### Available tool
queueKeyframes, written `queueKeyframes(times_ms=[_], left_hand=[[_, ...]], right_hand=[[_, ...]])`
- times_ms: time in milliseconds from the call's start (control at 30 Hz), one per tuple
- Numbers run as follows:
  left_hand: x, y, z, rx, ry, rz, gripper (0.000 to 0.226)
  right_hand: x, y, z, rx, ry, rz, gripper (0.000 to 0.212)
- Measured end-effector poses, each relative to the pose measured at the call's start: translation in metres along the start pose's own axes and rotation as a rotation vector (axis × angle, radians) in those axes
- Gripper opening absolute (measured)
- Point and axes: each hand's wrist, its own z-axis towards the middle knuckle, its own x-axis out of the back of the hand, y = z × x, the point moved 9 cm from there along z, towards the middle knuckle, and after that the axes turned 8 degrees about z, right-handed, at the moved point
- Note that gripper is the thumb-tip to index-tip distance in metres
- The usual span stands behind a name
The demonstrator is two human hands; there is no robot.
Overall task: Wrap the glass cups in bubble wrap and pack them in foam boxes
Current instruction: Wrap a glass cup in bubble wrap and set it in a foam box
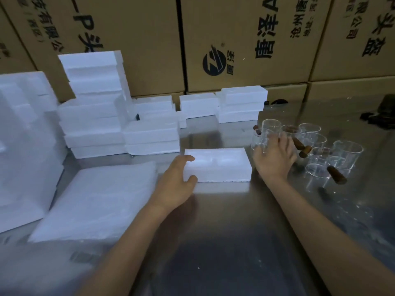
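Centrally, open foam box (218,165) on steel table (213,231), left hand (175,180) gripping its left end (thumb front, fingers curled over top), right hand (274,159) fingers clasping a glass cup (264,138) among clustered cups, bubble wrap stack (96,199) left.

The rectangular foam box (218,165) in the middle is showing plain white, as are the stacked foam boxes (96,116) behind it. The flat pile of bubble wrap sheets (94,201) is looking pale, milky white. The clear glass cups (316,150) are carrying dark brown wooden handles (336,175). The metal table top (224,242) is gleaming silver-grey. The big cardboard cartons (245,39) at the back are showing tan brown with black printed characters and a round black logo.
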Motion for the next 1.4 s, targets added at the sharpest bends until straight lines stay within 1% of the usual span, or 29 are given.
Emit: queueKeyframes(times_ms=[100,167,333,367,400,433,500,567,600,633,733,800,867,967,1033,1100,1133,1200,1267,1300,1367,1400], left_hand=[[0.027,-0.004,-0.004,-0.019,0.128,-0.077,0.037],[0.040,-0.010,-0.007,-0.033,0.186,-0.077,0.034],[0.057,-0.029,-0.007,0.043,0.207,-0.080,0.032],[0.060,-0.031,-0.007,0.056,0.208,-0.071,0.031],[0.063,-0.034,-0.006,0.069,0.212,-0.056,0.029],[0.067,-0.038,-0.006,0.084,0.220,-0.036,0.027],[0.077,-0.049,-0.006,0.130,0.231,0.043,0.022],[0.085,-0.064,-0.006,0.199,0.197,0.176,0.014],[0.088,-0.071,-0.006,0.243,0.164,0.234,0.010],[0.091,-0.079,-0.007,0.289,0.126,0.273,0.007],[0.093,-0.096,-0.011,0.386,-0.002,0.283,0.007],[0.090,-0.102,-0.013,0.406,-0.093,0.260,0.010],[0.086,-0.105,-0.015,0.412,-0.175,0.253,0.017],[0.082,-0.105,-0.018,0.413,-0.236,0.298,0.029],[0.081,-0.103,-0.016,0.394,-0.206,0.290,0.023],[0.084,-0.099,-0.013,0.367,-0.135,0.253,0.013],[0.089,-0.096,-0.012,0.348,-0.081,0.226,0.012],[0.101,-0.087,-0.008,0.283,0.060,0.170,0.019],[0.111,-0.074,-0.007,0.213,0.200,0.088,0.024],[0.113,-0.069,-0.006,0.195,0.246,0.026,0.024],[0.113,-0.059,-0.006,0.162,0.291,-0.110,0.024],[0.111,-0.054,-0.006,0.143,0.299,-0.161,0.025]], right_hand=[[0.001,-0.010,-0.006,0.080,0.002,0.023,0.037],[0.001,-0.018,-0.011,0.149,-0.009,0.054,0.029],[0.004,-0.036,-0.024,0.310,-0.034,0.114,0.016],[0.005,-0.038,-0.026,0.331,-0.038,0.148,0.016],[0.007,-0.039,-0.029,0.342,-0.045,0.178,0.021],[0.008,-0.040,-0.030,0.338,-0.051,0.203,0.030],[0.008,-0.033,-0.028,0.270,-0.051,0.239,0.046],[0.007,-0.019,-0.022,0.142,-0.055,0.270,0.058],[0.005,-0.011,-0.019,0.081,-0.061,0.281,0.058],[0.004,-0.007,-0.017,0.043,-0.063,0.281,0.054],[0.005,-0.005,-0.013,0.062,-0.035,0.173,0.041],[0.006,-0.005,-0.014,0.074,-0.038,0.088,0.035],[0.005,-0.001,-0.016,0.054,-0.080,-0.004,0.028],[0.003,0.002,-0.018,0.101,-0.164,-0.167,0.033],[0.001,-0.001,-0.017,0.163,-0.198,-0.229,0.032],[-0.001,-0.003,-0.017,0.201,-0.223,-0.246,0.027],[-0.002,-0.003,-0.018,0.198,-0.229,-0.246,0.025],[0.001,-0.001,-0.017,0.159,-0.207,-0.217,0.026],[0.011,-0.007,-0.019,0.113,-0.133,-0.121,0.027],[0.017,-0.015,-0.021,0.106,-0.090,-0.046,0.027],[0.028,-0.039,-0.031,0.114,-0.029,0.166,0.021],[0.029,-0.052,-0.039,0.105,-0.031,0.302,0.017]])
